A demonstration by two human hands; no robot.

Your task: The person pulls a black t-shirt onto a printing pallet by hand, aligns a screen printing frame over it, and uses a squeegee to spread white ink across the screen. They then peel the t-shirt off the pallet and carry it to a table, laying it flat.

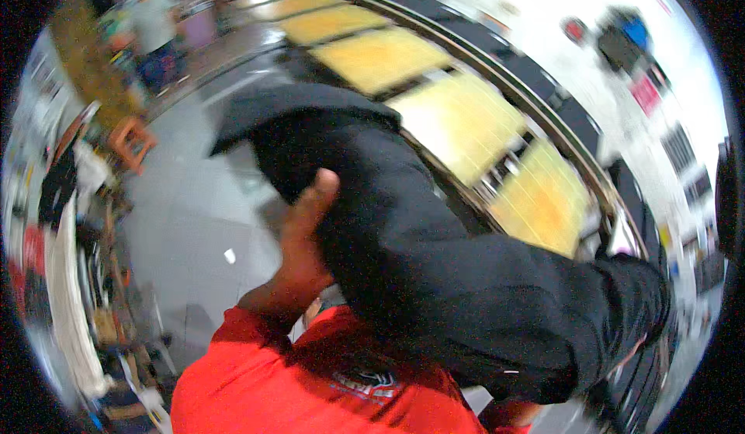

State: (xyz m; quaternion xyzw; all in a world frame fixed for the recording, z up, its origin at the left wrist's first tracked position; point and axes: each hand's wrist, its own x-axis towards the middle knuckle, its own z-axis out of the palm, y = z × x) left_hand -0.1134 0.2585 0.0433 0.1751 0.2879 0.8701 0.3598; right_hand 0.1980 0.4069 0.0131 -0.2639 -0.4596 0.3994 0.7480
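Observation:
A large bundle of black cloth [466, 279] stretches across the middle of the head view, folded over itself and blurred at its far left end. My left hand [304, 244] grips its near left side, the thumb up against the cloth and the other fingers hidden behind it. At the right, the bundle bunches up. Part of my right forearm [512, 414] shows below the cloth; a thin strip of skin appears at the cloth's right edge, but the fingers of my right hand are covered. My red sleeve and shirt fill the lower middle.
Beyond the cloth runs a long table with several yellowish panels [543, 201] and dark cloth pieces [497, 54] along its far side. An orange stool [132, 144] and cluttered shelves stand left. A person [155, 27] is at the far left. A white scrap [230, 256] lies on the grey floor [186, 224].

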